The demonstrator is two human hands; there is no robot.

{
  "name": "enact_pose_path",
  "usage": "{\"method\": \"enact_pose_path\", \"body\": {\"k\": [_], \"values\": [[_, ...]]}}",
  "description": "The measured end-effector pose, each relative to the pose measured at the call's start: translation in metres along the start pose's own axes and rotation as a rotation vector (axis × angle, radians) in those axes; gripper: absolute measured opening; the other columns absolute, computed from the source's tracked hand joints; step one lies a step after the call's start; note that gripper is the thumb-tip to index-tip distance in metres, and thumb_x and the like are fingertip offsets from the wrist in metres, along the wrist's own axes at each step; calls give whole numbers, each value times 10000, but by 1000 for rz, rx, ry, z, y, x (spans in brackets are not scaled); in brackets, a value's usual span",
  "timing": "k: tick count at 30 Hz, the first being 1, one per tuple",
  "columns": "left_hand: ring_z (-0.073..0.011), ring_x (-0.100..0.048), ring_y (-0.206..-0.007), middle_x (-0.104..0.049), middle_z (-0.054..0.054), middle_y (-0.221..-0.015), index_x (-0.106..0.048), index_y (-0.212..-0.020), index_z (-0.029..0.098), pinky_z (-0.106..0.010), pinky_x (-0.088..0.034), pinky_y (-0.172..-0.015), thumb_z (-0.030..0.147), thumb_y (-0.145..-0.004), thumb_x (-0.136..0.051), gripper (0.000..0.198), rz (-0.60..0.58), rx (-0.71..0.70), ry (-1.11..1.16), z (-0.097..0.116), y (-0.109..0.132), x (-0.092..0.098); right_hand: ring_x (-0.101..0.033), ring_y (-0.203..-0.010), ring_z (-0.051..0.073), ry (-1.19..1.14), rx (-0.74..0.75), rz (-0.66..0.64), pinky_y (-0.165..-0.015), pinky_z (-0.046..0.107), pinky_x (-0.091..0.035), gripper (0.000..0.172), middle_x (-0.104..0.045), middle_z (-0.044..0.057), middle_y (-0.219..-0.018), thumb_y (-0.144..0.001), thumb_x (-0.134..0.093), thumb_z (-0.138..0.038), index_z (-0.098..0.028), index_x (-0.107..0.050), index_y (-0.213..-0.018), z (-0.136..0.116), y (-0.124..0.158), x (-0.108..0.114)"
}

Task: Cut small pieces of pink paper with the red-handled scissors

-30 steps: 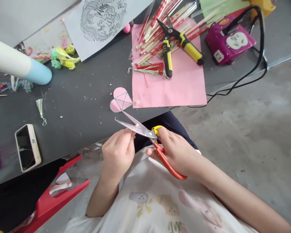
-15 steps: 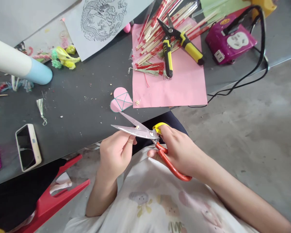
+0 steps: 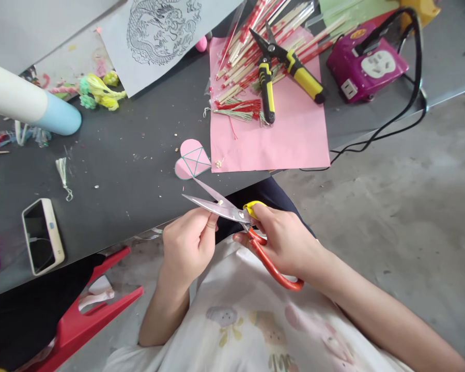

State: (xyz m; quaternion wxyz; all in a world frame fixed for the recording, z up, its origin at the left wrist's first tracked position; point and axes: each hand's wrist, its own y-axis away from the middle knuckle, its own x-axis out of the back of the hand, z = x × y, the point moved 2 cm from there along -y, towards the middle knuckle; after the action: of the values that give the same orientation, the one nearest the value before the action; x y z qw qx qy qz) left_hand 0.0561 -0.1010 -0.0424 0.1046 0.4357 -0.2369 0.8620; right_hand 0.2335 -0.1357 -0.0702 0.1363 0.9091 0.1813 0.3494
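Note:
My right hand [image 3: 281, 237] is wrapped round the handles of a pair of scissors [image 3: 232, 213], one loop orange-red, the other covered in yellow. The blades stand partly apart and point up and to the left. My left hand [image 3: 191, 240] is closed in a pinch just below the lower blade. From its fingertips a small pale stick [image 3: 220, 202] pokes up between the blades; the rest of it is hidden in the hand. Beyond the blade tips, a pink paper heart [image 3: 192, 159] with green lines lies on the dark table [image 3: 139, 170].
Pink paper [image 3: 271, 150] bears wrapped red-and-white sticks [image 3: 240, 67], tassels [image 3: 240, 109] and yellow-black pliers [image 3: 269, 85]. A purple socket block [image 3: 366, 70] with a black cable stands at right. On the left are a phone [image 3: 42, 235], a pale tassel [image 3: 63, 175] and a white-blue cylinder [image 3: 58, 111].
The scissor blades have closed slightly round the pale stick. My left hand has shifted slightly to the right. The objects on the table keep their places.

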Motion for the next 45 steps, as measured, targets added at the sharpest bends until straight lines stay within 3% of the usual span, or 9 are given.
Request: {"method": "enact_pose_path", "body": {"k": [7, 14, 19, 25, 39, 45], "values": [[-76, -505, -489, -582, 39, -553, -581, -663, 191, -201, -375, -532, 154, -902, -567, 243, 20, -75, -119, 1, -1, 0, -299, -520, 108, -40, -26, 8, -524, 254, -228, 435, -435, -38, -645, -866, -523, -564, -235, -273, -728, -2, -1, 0], [-117, -617, -608, -679, -7, -672, -654, -871, 170, -227, -417, -633, 133, -898, -597, 73, 110, -126, -358, 2, 3, -4, -375, -533, 122, -66, -32, 53, -556, 252, -287, 437, -474, -24, -663, -883, -502, -610, -234, -326, -748, -3, -3, 1], [-109, -586, -576, -648, 7, -638, -652, -849, 173, -230, -415, -614, 125, -913, -566, 118, 24, -85, -249, -1, 5, -3, -492, -624, 154, -54, 47, 25, -594, 261, -347, 417, -561, 18, -786, -902, -493, -621, -220, -398, -840, 0, -2, 4], [-52, -531, -509, -594, 59, -574, -584, -682, 194, -178, -393, -551, 175, -932, -564, 252, -119, 41, 25, -2, -2, 5, -520, -661, 173, -13, 117, 62, -589, 268, -366, 427, -569, 34, -799, -905, -488, -634, -219, -397, -853, 4, 2, 5], [-57, -527, -490, -599, 47, -561, -561, -658, 188, -188, -394, -530, 165, -933, -545, 277, -90, 10, -11, 3, -5, 7, -354, -492, 99, -29, 39, 136, -502, 238, -269, 457, -470, -41, -623, -877, -549, -575, -239, -287, -711, -1, 2, 2], [-113, -583, -589, -646, -3, -650, -619, -795, 179, -230, -408, -599, 138, -910, -563, 134, 24, -41, -272, 8, 2, -6, -313, -481, 100, -5, -19, 121, -500, 250, -247, 449, -455, -37, -608, -871, -518, -560, -242, -252, -697, -2, -1, 1]]}}
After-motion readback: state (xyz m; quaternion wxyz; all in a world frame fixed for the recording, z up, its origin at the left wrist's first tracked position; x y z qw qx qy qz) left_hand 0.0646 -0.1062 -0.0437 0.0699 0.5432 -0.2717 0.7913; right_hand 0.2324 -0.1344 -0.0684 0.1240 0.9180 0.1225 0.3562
